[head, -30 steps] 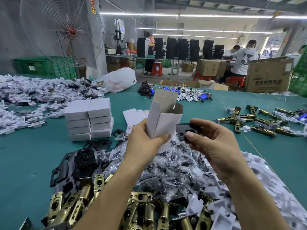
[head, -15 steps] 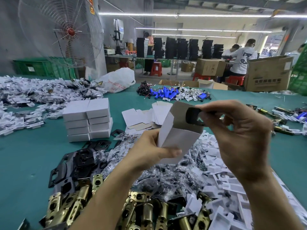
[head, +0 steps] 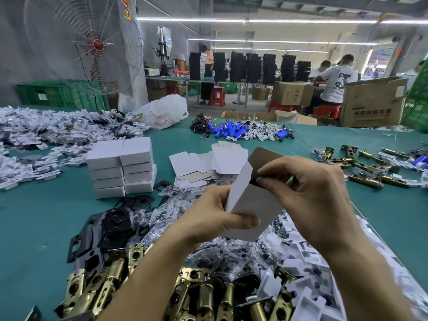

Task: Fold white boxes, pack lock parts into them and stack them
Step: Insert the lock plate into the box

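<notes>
The left hand (head: 208, 218) grips a white box (head: 252, 205) above the middle of the table (head: 46, 216). Its thumb lies across the front face, and its other fingers are hidden behind the box. The box is tilted with its open end up and away, a side flap stands free, and the brown inside of the top flap shows behind it.

The right hand (head: 312, 198) is curled at that mouth, thumb and forefinger pinched on a dark part (head: 254, 181). Only a sliver of the part shows between the flap and the fingertips, so its shape cannot be made out, nor how far in it sits. The inside of the box is hidden.

Left of the hands stands a stack (head: 121, 166) of closed white boxes, two columns side by side. Beyond the held box lie flat blanks (head: 208, 163), fanned and overlapping.

Under the forearms, brass latches (head: 203, 295) are heaped, cut off by the lower edge. Black plates (head: 108, 230) lie just left of them, partly under clear bags (head: 220, 253) whose contents are too small to tell. White inserts (head: 308, 256) spread to the right, partly covered by the right arm.

More latches (head: 366, 167) lie at the far right, running out of view. A pile of blue cells (head: 228, 130) with wires sits at the far edge.
</notes>
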Tool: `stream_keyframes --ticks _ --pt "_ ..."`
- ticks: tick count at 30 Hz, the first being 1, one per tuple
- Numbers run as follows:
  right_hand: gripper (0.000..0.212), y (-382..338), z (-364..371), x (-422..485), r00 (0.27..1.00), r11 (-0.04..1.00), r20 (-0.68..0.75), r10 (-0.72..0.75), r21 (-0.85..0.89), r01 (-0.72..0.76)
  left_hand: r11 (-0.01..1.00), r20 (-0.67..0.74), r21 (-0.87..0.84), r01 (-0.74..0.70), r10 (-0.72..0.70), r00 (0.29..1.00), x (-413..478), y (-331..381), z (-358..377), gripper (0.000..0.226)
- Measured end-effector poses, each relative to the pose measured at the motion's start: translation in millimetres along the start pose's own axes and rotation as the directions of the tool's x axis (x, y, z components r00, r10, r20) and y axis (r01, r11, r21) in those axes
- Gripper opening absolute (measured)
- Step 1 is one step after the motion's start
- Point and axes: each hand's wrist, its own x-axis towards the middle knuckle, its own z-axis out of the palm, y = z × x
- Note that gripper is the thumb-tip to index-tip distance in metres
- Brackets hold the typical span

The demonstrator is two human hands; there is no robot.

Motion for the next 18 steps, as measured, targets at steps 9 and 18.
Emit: stream_keyframes --ticks 9,18 --pt "0.009 1.7 -3.0 -0.8 0.986 0.986 -0.041 -0.160 -0.058 0.158 0.993 0.062 0.115 0.023 -0.030 0.998 -1.7 1.5 0.2 0.032" --pt "0.039 -7.1 3.6 -1.9 0.992 0.997 0.109 -0.070 0.019 0.068 0.997 0.107 0.079 0.018 -0.026 0.994 -3.5 4.4 0.3 0.030"
